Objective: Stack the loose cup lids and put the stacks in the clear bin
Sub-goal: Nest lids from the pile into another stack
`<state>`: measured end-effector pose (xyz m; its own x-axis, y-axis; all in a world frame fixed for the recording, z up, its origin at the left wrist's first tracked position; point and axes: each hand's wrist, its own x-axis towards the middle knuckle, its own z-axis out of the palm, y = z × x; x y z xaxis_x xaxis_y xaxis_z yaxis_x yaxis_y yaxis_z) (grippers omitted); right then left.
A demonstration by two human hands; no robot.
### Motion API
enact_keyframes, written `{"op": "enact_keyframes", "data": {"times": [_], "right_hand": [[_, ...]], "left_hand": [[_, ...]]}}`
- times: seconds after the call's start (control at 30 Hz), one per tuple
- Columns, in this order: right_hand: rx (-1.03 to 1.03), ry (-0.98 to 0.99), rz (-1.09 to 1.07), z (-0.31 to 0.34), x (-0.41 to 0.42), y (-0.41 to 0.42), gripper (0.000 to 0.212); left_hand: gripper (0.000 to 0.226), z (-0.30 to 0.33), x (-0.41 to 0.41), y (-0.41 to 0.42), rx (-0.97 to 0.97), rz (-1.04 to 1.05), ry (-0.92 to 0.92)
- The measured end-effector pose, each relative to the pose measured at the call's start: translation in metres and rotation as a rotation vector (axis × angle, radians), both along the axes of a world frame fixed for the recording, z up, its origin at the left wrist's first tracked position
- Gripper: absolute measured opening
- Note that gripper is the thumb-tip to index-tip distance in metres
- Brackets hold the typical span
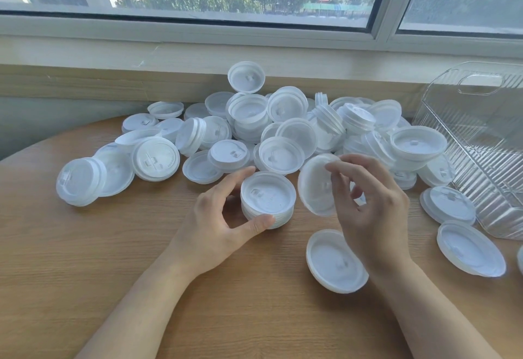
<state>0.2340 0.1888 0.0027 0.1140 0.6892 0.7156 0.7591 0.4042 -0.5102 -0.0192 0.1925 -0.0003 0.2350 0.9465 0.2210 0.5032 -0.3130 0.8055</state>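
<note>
On the round wooden table (85,259) the left hand (218,222) curls around a short stack of white cup lids (267,200), thumb on the near side and fingers on the far side, the stack resting on the tabletop. Just to its right the right hand (368,211) pinches a single lid (315,186) by its edge — the lid is lifted and tilted on its side, close beside the stack but not on it. Another loose lid (334,265) lies open-side up on the table under the right wrist. Behind both hands a big heap of loose lids (283,132) spreads toward the windowsill (141,55). The clear ribbed bin (486,160) stands at the right edge — lids lie against its base.
</note>
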Motion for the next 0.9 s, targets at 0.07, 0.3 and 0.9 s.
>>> {"op": "enact_keyframes", "data": {"times": [0.07,0.3,0.9], "right_hand": [[-0.028,0.011,0.043,0.001,-0.002,0.000,0.020],[-0.179,-0.069,0.276,-0.002,-0.018,-0.005,0.035],[-0.433,-0.166,0.289,-0.004,-0.013,-0.002,0.066]], "left_hand": [[0.082,0.000,0.000,0.000,0.002,-0.008,-0.001],[0.080,0.002,0.000,-0.001,0.015,-0.070,0.012],[0.072,-0.001,-0.001,-0.001,-0.004,-0.074,-0.037]]}}
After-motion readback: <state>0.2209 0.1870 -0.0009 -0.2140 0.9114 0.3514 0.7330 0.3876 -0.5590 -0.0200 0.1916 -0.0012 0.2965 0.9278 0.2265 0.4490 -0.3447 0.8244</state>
